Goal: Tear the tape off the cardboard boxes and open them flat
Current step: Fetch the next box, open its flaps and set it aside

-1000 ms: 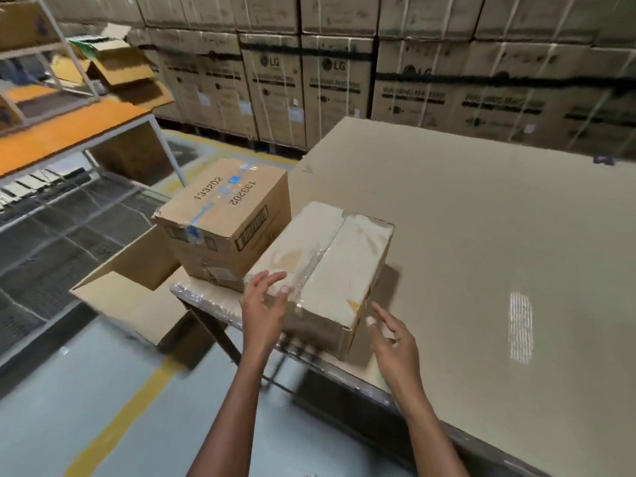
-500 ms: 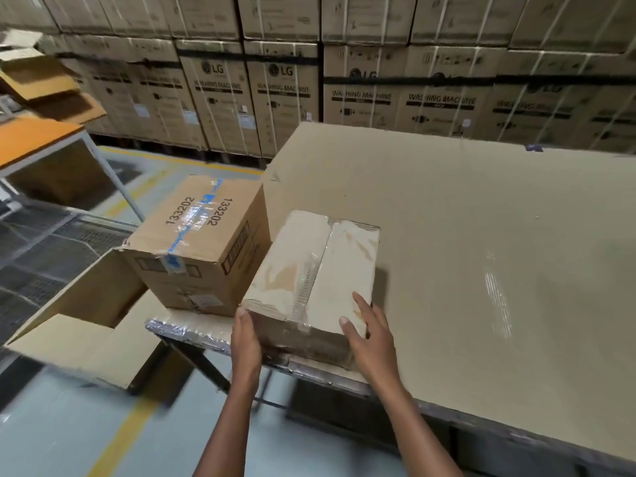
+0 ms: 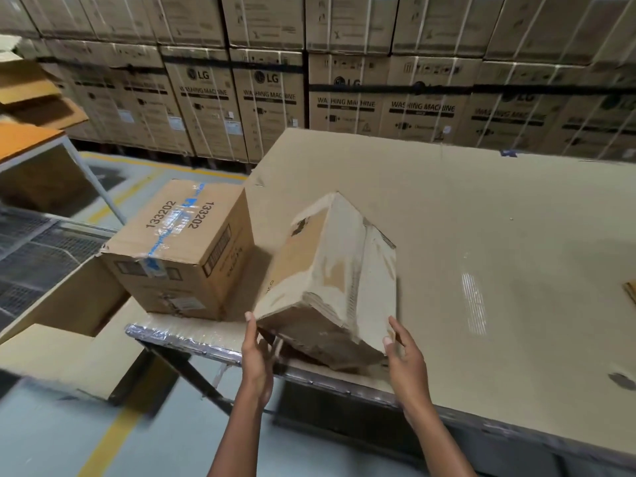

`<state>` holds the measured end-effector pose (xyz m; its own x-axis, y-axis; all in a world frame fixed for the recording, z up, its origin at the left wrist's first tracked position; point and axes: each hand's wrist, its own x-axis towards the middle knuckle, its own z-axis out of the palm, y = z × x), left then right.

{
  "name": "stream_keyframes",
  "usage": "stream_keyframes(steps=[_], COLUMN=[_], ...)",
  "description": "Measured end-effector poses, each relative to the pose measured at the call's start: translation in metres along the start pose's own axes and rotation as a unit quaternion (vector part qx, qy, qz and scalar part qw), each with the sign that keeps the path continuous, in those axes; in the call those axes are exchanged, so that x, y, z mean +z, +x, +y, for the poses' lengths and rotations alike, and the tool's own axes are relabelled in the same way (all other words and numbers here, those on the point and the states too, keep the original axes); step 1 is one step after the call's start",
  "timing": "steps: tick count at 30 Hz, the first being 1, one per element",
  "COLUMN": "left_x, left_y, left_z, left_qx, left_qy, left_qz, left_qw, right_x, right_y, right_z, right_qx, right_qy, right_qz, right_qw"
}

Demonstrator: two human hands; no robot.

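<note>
While the table (image 3: 481,253) takes up most of the view w/ a cardboard sheet over it, the risk sits at its near left edge, approx 7 o'clock from centre. The worn box (image 3: 330,270) is tipped up there, near end raised off the surface and hanging close to the table edge, far end pointing to approx 12 o'clock and looking down on the tabletop. Contact under the far end is hidden, so can't confirm.

What could go wrong: box is only pinched between two hands at the lifted end. If either palm slips on the scuffed, tape-slick skin, box prob drops back or slides off the edge toward the floor. If it swings to 9 o'clock it could bump the bigger numbered box (image 3: 179,249), which stands just beside it near the table corner, part of it close to the edge too. Crushed near end may also buckle under squeeze.

Long axis: runs roughly 6 to 12 o'clock, tilted, near end high. Clear tape (image 3: 358,270) runs along that axis down the top seam, not yet torn.

Left hand (image 3: 256,352) is at the near left corner, fingers straight, flat against the side; fingertips partly hidden. Right hand (image 3: 402,352) cups the near right corner, thumb on the face, fingers behind, so holding the box, medium spread.
</note>
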<state>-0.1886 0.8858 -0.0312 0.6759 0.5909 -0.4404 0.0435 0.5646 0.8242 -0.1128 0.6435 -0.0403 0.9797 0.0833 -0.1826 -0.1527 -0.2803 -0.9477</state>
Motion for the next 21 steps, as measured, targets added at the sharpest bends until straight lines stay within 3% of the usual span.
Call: stream_keyframes(steps=[4, 12, 17, 21], left_x=[0.035, 0.078, 0.097, 0.105], left_y=[-0.021, -0.053, -0.068, -0.072], left_z=[-0.008, -0.022, -0.034, -0.042], left_qx=[0.001, 0.062, 0.117, 0.153], left_qy=[0.007, 0.106, 0.179, 0.211], left_qz=[-0.034, -0.058, -0.131, -0.125], left_qw=[0.999, 0.991, 0.968, 0.957], right_x=[-0.03, -0.065, -0.072, -0.081], right_y=[-0.001, -0.011, -0.004, 0.0], right_z=[0.005, -0.056, -0.06, -0.051], right_qx=[0.008, 0.017, 0.039, 0.039], right_qy=[-0.075, 0.149, 0.14, 0.136], right_qz=[0.042, 0.007, -0.053, -0.044], right_qw=[0.996, 0.989, 0.988, 0.989])
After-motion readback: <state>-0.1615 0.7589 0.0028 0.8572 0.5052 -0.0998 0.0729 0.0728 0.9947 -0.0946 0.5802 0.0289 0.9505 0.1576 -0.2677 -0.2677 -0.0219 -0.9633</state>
